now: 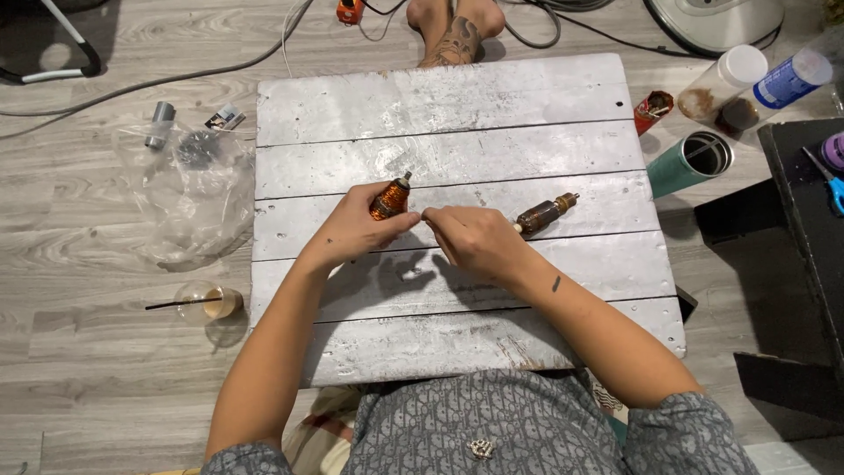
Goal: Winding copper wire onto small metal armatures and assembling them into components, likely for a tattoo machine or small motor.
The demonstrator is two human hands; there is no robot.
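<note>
Left hand (pixel 352 230) is gripping a copper-wound motor core (pixel 390 197), right hand (pixel 470 239) pinched shut near it, probably on fine wire. Tug too hard and I'd guess it snaps. A second core (pixel 545 214) lies beside.

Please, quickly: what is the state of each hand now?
Left hand: closed, holding a copper-wound armature.
Right hand: fingers pinched together; what they hold cannot be told.

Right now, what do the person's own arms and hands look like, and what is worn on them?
Both forearms are bare. Short grey patterned sleeves end near the elbows. The right forearm carries a small dark mark. The left hand and right hand wear no gloves; I see no rings or watch.
</note>
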